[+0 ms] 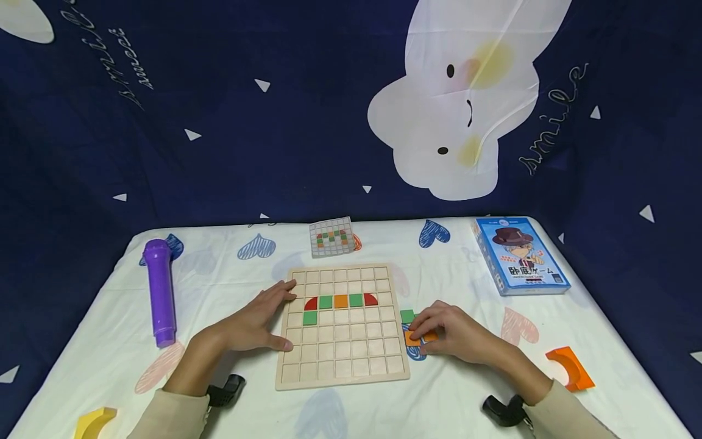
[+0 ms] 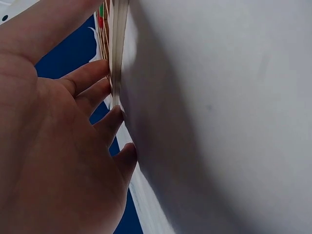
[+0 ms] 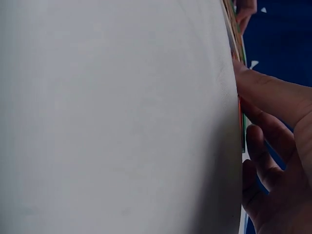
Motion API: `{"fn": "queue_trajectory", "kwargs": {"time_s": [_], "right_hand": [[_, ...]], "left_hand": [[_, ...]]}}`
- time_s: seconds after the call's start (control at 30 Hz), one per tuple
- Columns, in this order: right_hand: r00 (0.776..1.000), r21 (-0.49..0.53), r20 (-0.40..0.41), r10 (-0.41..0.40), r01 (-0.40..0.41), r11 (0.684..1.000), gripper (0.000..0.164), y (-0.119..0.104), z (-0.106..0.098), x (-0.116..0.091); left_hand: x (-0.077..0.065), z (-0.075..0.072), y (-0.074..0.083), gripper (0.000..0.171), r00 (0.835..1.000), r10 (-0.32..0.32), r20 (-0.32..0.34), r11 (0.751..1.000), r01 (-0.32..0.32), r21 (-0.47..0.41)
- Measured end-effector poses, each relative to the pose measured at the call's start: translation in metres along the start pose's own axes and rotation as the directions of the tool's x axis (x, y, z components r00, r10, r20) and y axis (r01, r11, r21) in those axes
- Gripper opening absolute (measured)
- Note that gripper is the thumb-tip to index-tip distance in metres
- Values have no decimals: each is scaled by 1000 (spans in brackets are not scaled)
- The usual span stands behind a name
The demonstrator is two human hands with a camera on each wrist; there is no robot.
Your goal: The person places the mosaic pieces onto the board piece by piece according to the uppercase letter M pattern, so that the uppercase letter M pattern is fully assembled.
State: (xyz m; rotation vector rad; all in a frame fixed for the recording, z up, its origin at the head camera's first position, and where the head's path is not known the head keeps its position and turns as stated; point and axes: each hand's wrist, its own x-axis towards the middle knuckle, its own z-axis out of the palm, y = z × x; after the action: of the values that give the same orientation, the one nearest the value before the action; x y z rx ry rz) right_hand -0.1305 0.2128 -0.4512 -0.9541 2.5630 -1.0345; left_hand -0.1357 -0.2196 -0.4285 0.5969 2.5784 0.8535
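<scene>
A wooden grid board [image 1: 342,352] lies in the middle of the table. One row holds red quarter-round tiles [image 1: 311,303] at both ends, with green tiles [image 1: 326,302] and an orange tile [image 1: 341,301] between. Another green tile [image 1: 309,317] sits below the left red one. My left hand [image 1: 249,323] rests spread along the board's left edge, fingers and thumb touching it. Right of the board, my right hand [image 1: 452,329] pinches an orange square tile [image 1: 410,341] at table level. Beside that hand are a green tile [image 1: 407,316] and more orange, partly covered by the fingers.
A small pattern card [image 1: 332,238] lies behind the board. A purple microphone-shaped object [image 1: 160,292] is at left, a blue game box [image 1: 521,256] at back right. An orange curved block [image 1: 571,369] and a yellow one [image 1: 94,423] lie near the front sides.
</scene>
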Motion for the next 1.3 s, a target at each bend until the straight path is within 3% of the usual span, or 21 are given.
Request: {"fn": "queue_trajectory", "kwargs": {"time_s": [0.73,1.0,1.3], "right_hand": [[1000,-26,15,3,-3,1000,19,-8,-9,8],[1000,58,10,-9,8,998,17,-18,-18,21],[999,103,12,-31,30,994,19,-29,-8,39]], "left_hand": [[0,0,-1,92,1000,7,-7,1000,-7,14],[1,0,-1,91,1000,10,-9,1000,-10,11],[0,0,1,91,1000,-2,-8,1000,3,12]]}}
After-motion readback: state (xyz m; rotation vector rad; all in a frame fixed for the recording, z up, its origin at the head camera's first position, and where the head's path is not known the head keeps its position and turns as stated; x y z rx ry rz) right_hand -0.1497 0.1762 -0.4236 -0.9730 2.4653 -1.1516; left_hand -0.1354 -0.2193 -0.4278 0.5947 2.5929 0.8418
